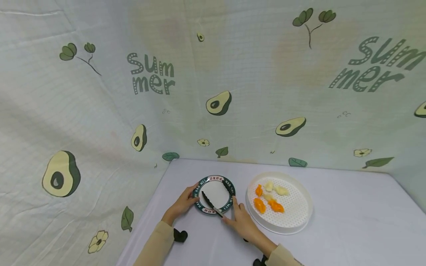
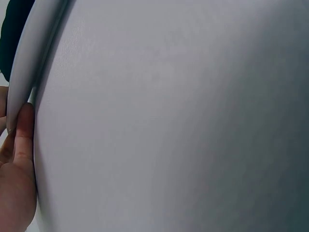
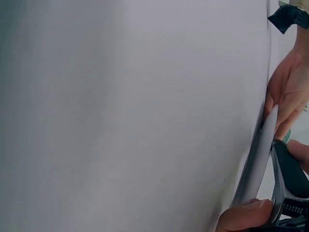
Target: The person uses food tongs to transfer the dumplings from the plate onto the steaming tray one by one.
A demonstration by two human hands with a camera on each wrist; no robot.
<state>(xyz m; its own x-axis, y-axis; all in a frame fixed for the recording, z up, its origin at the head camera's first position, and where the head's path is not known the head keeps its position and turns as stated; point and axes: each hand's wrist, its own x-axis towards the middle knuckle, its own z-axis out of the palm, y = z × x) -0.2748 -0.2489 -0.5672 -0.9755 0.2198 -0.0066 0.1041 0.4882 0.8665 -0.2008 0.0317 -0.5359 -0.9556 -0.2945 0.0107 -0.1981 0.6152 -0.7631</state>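
In the head view, a round plate [image 1: 217, 193] with a dark green, lettered rim is held between both hands. My left hand [image 1: 182, 205] grips its left edge; the left wrist view shows the thumb [image 2: 24, 130] against the plate's underside [image 2: 31, 58]. A pair of tongs [image 1: 209, 201] with black tips and metal arms lies spread over the plate. My right hand [image 1: 244, 222] holds these tongs at the plate's lower right. In the right wrist view a finger [image 3: 246, 216] touches the plate edge [image 3: 263, 154] beside the tongs' spring end [image 3: 292, 193].
Right of the plate stands a round white perforated tray [image 1: 297, 212] with several orange [image 1: 259, 205] and pale yellow [image 1: 282, 190] dumpling-like pieces. A pale cloth covers the table [image 1: 349, 214]. Behind it hangs a curtain [image 1: 253, 88] printed with avocados. Dark heart-shaped pieces [image 1: 181, 236] show near the forearms.
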